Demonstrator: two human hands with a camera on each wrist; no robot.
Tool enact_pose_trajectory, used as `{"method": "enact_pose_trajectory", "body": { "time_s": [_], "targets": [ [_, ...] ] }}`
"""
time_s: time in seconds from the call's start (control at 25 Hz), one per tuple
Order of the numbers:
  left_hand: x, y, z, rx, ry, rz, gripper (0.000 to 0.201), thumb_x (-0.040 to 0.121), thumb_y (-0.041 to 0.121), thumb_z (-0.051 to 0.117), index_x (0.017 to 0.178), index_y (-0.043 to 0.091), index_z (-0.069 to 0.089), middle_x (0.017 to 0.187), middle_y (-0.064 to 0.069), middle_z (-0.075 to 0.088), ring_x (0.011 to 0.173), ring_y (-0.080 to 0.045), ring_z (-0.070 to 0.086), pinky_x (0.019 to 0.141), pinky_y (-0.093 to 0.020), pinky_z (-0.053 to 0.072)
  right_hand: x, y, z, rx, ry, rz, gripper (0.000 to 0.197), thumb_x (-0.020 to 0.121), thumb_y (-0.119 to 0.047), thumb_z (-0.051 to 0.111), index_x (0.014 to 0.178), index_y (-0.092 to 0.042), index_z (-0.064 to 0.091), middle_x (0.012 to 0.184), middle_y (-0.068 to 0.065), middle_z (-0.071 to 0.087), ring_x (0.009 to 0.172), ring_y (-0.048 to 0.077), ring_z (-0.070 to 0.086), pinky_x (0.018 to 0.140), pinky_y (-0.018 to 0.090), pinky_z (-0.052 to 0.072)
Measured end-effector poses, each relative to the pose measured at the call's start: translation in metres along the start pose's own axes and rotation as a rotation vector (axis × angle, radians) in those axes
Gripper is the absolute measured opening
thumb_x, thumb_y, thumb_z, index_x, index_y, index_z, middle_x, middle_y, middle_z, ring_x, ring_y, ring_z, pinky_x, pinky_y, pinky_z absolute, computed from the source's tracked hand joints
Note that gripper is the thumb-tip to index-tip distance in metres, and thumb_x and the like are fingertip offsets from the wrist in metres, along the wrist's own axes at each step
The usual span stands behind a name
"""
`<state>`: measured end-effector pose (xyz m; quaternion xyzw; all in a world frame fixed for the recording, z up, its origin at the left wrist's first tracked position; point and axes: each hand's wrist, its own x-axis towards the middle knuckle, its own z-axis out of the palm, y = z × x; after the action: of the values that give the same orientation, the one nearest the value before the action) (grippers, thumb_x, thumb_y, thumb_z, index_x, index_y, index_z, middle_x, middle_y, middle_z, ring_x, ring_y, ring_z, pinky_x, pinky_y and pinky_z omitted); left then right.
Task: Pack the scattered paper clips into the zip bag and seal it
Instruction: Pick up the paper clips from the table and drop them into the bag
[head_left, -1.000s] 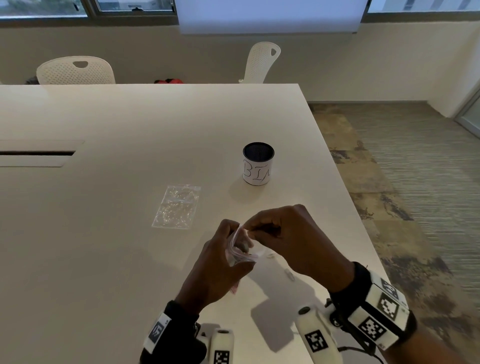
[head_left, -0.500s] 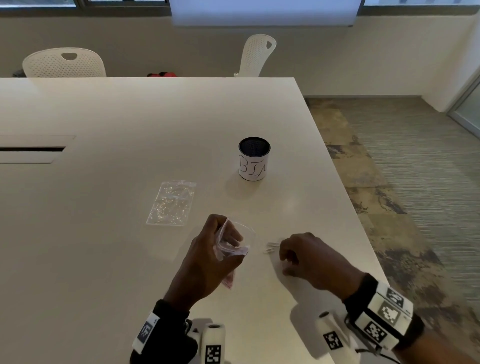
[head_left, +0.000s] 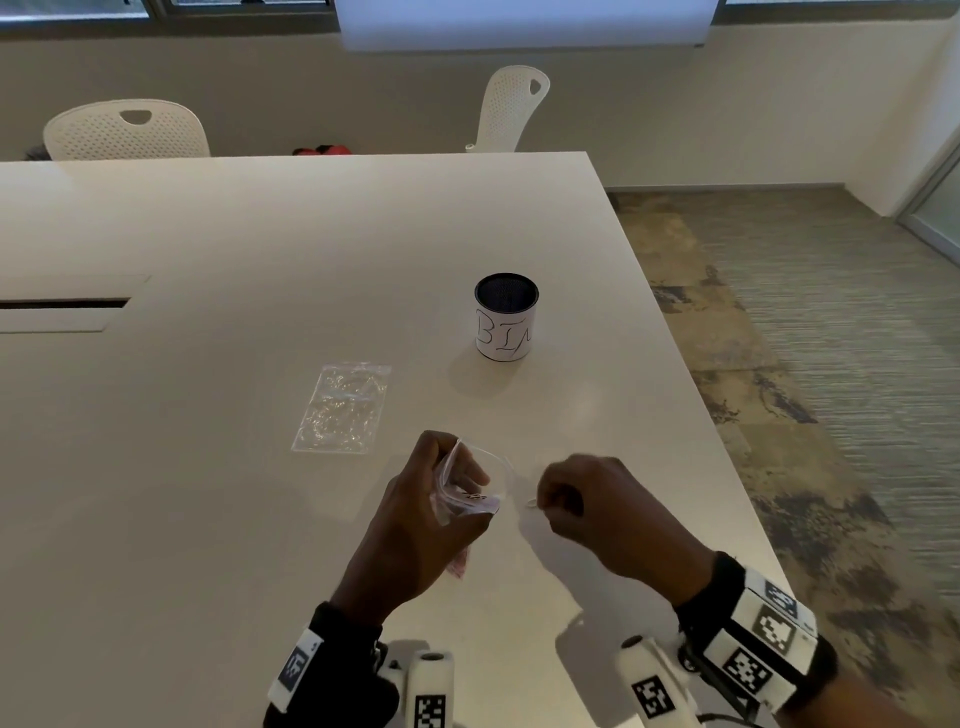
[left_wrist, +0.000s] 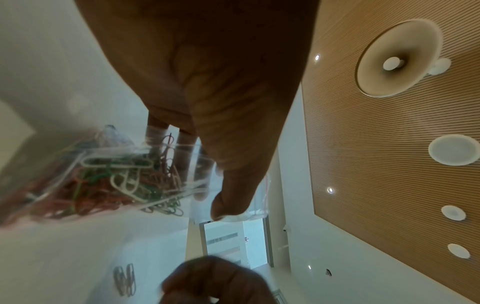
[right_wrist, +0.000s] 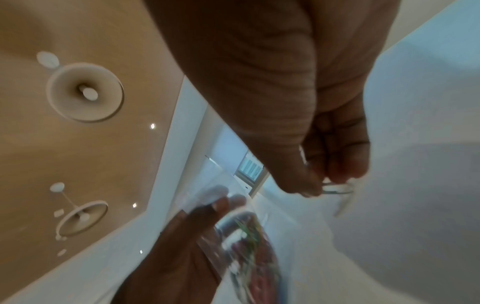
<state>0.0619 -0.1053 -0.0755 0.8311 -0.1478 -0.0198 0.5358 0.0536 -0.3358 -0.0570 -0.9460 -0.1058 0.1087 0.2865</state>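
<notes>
My left hand (head_left: 441, 499) grips a small clear zip bag (head_left: 480, 483) just above the white table, its mouth held open towards the right. The left wrist view shows several coloured and white paper clips (left_wrist: 116, 176) inside it. Just to the right of the bag's mouth, my right hand (head_left: 550, 499) pinches a white paper clip (head_left: 531, 502) between thumb and fingers; in the right wrist view this clip (right_wrist: 337, 190) shows at the fingertips. A few more loose clips (left_wrist: 124, 279) lie on the table below.
A second clear bag (head_left: 343, 408) lies flat to the left of my hands. A black-rimmed white cup (head_left: 505, 323) stands farther back. The table's right edge (head_left: 727, 467) runs close to my right hand. Two white chairs stand at the far side.
My right hand left the bag's mouth, dropped to the table on the right, and now holds a white clip near the bag again. The left hand kept its hold on the bag.
</notes>
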Motion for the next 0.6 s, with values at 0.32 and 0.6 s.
{"method": "enact_pose_trajectory", "body": {
  "time_s": [0.32,0.6],
  "targets": [
    [0.000,0.004,0.002,0.031,-0.018,0.004,0.041,0.084,0.013,0.083,0.110,0.019,0.053,0.095,0.009,0.068,0.090,-0.003,0.069,0.073,-0.008,0.051,-0.005,-0.059,-0.010,0.424,0.381,-0.282,0.007,0.091,-0.006,0.075,0.094,-0.012,0.074,0.088,-0.007,0.075,0.082,0.008,0.072,0.078,0.014,0.056],
    [-0.003,0.003,0.000,-0.006,0.019,-0.001,0.036,0.083,0.014,0.085,0.105,0.019,0.057,0.094,0.009,0.069,0.091,-0.010,0.069,0.077,-0.011,0.052,0.015,-0.021,-0.009,0.147,0.427,-0.161,0.008,0.096,-0.022,0.071,0.103,-0.020,0.073,0.096,-0.007,0.070,0.079,0.007,0.066,0.074,0.028,0.058]
  ]
}}
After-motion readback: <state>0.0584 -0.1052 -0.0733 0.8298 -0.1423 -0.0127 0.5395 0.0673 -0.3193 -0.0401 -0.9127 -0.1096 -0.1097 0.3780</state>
